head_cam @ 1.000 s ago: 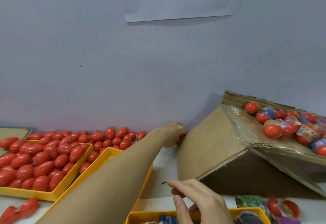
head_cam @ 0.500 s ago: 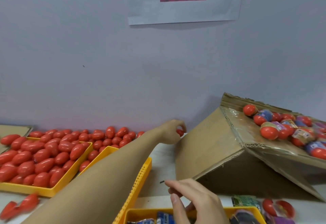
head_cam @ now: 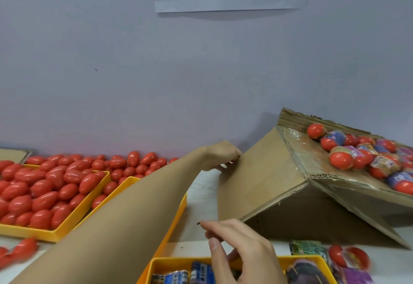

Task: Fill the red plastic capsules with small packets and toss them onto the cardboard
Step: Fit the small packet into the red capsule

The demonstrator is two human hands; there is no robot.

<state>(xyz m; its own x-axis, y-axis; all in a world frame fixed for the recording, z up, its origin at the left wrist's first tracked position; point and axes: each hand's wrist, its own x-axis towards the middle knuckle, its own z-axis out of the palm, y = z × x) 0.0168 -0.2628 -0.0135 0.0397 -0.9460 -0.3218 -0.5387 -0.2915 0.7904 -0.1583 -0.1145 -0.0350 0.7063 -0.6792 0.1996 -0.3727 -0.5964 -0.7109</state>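
Observation:
My left hand [head_cam: 221, 155] reaches far forward to the left edge of the sloping cardboard [head_cam: 263, 183]. Its fingers are curled with the back of the hand towards me, so the small red capsule it picked up is hidden. My right hand [head_cam: 241, 250] hovers over the near yellow tray [head_cam: 297, 259] of small packets [head_cam: 201, 270], its fingers relaxed and holding nothing I can see. Several filled capsules with packets [head_cam: 340, 160] lie on the upper cardboard face. Empty red capsules [head_cam: 44, 194] fill a yellow tray [head_cam: 67, 227] at the left.
A second yellow tray [head_cam: 176, 214] lies under my left forearm. Loose capsules [head_cam: 134, 158] line the wall behind the trays. A green packet [head_cam: 308, 248] and an open capsule [head_cam: 348, 257] lie at the cardboard's foot. More capsules [head_cam: 22, 248] lie at the near left.
My left hand closed on a red capsule at the cardboard's left edge, and has since turned so the capsule is out of sight. My right hand has stayed over the packet tray.

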